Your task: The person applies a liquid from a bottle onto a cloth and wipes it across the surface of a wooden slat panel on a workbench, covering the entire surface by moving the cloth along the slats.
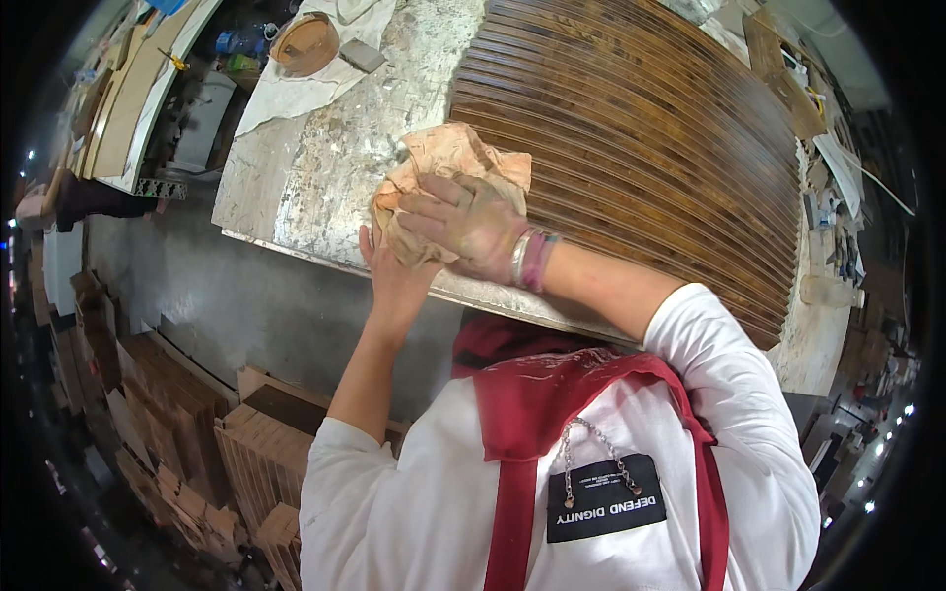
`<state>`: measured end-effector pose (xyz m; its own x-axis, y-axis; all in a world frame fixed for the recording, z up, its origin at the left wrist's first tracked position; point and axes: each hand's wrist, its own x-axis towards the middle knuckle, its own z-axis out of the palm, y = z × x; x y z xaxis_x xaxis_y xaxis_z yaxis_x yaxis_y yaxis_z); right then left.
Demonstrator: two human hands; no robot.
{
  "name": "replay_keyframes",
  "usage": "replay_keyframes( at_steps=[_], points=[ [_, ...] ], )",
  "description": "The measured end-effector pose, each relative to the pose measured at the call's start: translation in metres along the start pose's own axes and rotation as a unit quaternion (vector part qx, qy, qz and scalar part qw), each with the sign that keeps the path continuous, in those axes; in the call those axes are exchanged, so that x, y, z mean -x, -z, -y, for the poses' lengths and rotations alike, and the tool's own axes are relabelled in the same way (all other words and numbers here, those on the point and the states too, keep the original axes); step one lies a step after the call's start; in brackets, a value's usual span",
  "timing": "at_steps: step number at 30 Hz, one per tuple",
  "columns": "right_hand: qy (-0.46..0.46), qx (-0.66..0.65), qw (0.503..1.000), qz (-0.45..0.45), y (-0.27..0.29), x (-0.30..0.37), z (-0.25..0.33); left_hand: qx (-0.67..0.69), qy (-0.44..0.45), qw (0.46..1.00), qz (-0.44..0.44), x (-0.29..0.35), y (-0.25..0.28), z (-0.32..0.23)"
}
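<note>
A crumpled peach-orange rag (463,150), stained in places, is bunched between my two hands over the near edge of the worktable. My right hand (471,229) presses onto it from above, fingers bent over the cloth, with bracelets at the wrist. Below and to the left, my left hand (396,281) grips the rag's underside; its thumb shows, while the cloth hides most of its fingers. Just right of the rag lies a large dark-brown wooden panel (631,148) with long parallel ridges and a glossy, patchy stain. The rag's right side overlaps the panel's left end.
The worktable (296,192) is pale and paint-smeared. At its far left, a shallow round dish (304,45) of brown stain and a grey block (363,55) rest on white sheeting. Stacked wooden boards (261,438) stand on the floor at lower left. Clutter lines the right edge.
</note>
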<state>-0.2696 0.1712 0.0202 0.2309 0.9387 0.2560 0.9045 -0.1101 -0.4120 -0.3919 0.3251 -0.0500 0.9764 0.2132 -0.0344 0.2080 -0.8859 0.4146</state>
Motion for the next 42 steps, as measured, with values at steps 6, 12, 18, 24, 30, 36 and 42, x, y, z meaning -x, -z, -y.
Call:
replay_keyframes(
  at_steps=[6,12,18,24,30,36,42],
  points=[
    [0.004,0.190,0.974,0.123,0.069,0.120,0.004,-0.001,0.035,0.997,-0.066,-0.001,0.016,-0.014],
    [-0.014,0.080,0.996,0.023,0.006,0.045,0.000,-0.035,0.026,0.998,-0.054,-0.010,0.009,-0.017],
    [-0.093,-0.257,0.954,-0.124,0.040,0.022,-0.010,0.036,0.006,0.998,-0.046,-0.011,0.024,-0.017],
    [-0.172,0.112,0.979,-0.016,0.100,0.123,0.011,0.014,-0.175,0.984,-0.045,-0.036,0.040,-0.036],
    [-0.121,0.065,0.986,-0.090,-0.012,0.028,-0.013,0.066,-0.192,0.978,-0.045,-0.052,0.035,-0.052],
    [-0.213,-0.066,0.944,-0.242,0.029,0.181,-0.037,-0.039,-0.173,0.983,-0.043,-0.036,0.039,-0.046],
    [-0.570,0.131,0.766,-0.268,0.142,0.482,-0.056,-0.083,-0.155,0.984,0.005,-0.039,0.046,-0.056]
  ],
)
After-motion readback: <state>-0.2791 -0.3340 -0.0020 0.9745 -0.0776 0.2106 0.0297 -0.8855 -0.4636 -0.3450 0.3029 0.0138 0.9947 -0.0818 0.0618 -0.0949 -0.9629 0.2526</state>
